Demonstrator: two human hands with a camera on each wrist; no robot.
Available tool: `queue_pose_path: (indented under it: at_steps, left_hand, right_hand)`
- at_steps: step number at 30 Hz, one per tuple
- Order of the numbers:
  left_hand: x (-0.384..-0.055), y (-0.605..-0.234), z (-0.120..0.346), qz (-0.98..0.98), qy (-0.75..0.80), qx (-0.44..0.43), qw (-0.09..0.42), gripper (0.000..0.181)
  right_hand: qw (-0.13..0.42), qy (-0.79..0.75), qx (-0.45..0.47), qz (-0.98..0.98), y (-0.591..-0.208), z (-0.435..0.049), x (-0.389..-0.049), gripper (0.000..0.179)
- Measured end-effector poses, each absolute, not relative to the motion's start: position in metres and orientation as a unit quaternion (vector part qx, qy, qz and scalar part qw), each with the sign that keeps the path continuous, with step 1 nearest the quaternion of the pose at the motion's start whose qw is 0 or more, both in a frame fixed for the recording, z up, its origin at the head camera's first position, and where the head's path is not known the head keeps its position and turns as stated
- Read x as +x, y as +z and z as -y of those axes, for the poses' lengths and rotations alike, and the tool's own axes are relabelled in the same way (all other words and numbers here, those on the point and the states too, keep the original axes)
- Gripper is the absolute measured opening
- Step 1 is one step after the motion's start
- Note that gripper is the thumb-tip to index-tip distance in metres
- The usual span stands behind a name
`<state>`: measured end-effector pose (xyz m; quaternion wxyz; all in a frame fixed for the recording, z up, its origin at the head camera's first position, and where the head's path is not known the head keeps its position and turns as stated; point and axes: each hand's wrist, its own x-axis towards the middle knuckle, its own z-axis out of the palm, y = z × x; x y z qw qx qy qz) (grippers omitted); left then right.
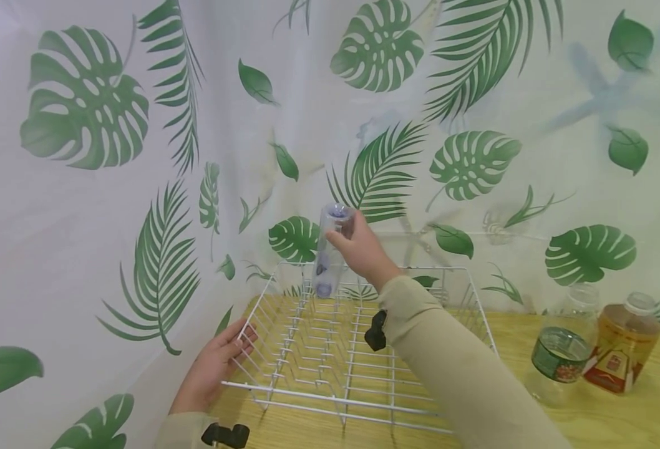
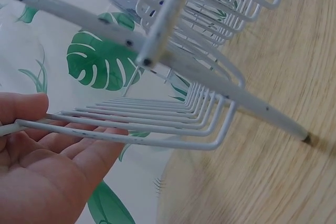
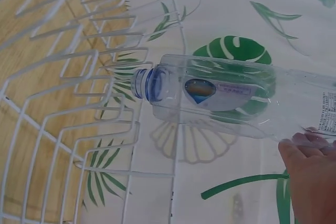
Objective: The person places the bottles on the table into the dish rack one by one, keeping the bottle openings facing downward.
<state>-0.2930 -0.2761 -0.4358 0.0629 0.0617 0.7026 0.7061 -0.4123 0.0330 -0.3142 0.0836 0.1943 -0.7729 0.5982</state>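
Observation:
My right hand grips a clear plastic bottle near its base. In the head view the bottle hangs upside down, neck lowest, over the back left of a white wire rack. From the right wrist, the bottle shows a bluish threaded neck close to the rack's bent wires and a small printed label; the right hand's fingers lie at its base end. At the rack's left side, my left hand holds the sloping wires, thumb above and fingers beneath in the left wrist view.
To the right of the rack stand a clear jar with a green label and an amber-brown bottle with a red label. The wooden table meets a white leaf-patterned sheet at the back and left.

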Motion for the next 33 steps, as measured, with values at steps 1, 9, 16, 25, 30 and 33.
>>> queue_pose_path:
  at_steps: [1, 9, 16, 25, 30, 33]
  left_hand:
    - [-0.293, -0.436, 0.276, -0.702, 0.707, 0.061, 0.063, 0.049]
    - [-0.291, -0.433, 0.276, -0.705, 0.704, 0.060, 0.067, 0.050]
    - [-0.292, -0.435, 0.276, -0.706, 0.702, 0.061, 0.075, 0.051]
    - [-0.292, -0.436, 0.274, -0.707, 0.701, 0.059, 0.069, 0.049]
    - [-0.292, -0.434, 0.273, -0.713, 0.695, 0.060, 0.066, 0.049]
    - [-0.291, -0.435, 0.274, -0.713, 0.696, 0.057, 0.064, 0.049]
  right_hand:
    - [0.080, 0.596, 0.197, 0.774, -0.317, -0.032, -0.413, 0.069]
    - [0.049, 0.592, 0.225, 0.772, -0.329, -0.024, -0.415, 0.067]
    - [0.044, 0.569, 0.211, 0.794, -0.334, -0.021, -0.412, 0.070]
    - [0.046, 0.510, 0.186, 0.839, -0.344, -0.010, -0.418, 0.078]
    - [0.042, 0.514, 0.159, 0.842, -0.353, -0.005, -0.417, 0.084]
    - [0.037, 0.521, 0.144, 0.841, -0.356, -0.003, -0.415, 0.087]
